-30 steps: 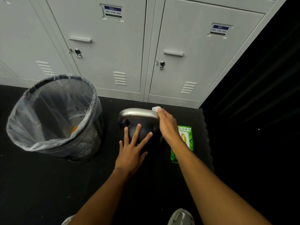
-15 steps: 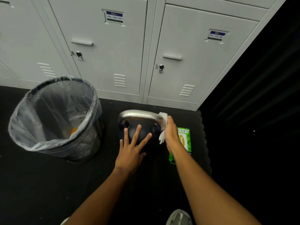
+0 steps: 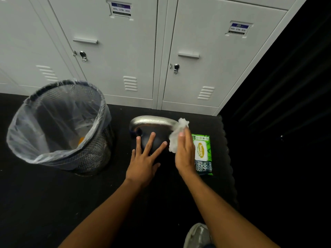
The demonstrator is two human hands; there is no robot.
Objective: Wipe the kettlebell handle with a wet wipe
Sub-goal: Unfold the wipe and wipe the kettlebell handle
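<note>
The kettlebell (image 3: 152, 140) sits on the black floor mat (image 3: 222, 158) just in front of the grey lockers (image 3: 188, 42), its dark ball down and its silvery handle (image 3: 152, 120) arching over the top. The left hand (image 3: 145, 158) lies flat on the ball with the fingers spread wide, gripping nothing. The right hand (image 3: 185, 153) presses a crumpled white wet wipe (image 3: 176, 135) against the right end of the handle, where it bends down toward the ball; the wipe bunches up above the fingertips. Just right of that hand a green pack of wipes (image 3: 203, 154) lies flat on the mat, partly covered by the wrist. To the left stands a black mesh bin (image 3: 93, 154) lined with a clear bag, something orange at its bottom. A grey shoe (image 3: 197, 235) shows at the lower edge
</note>
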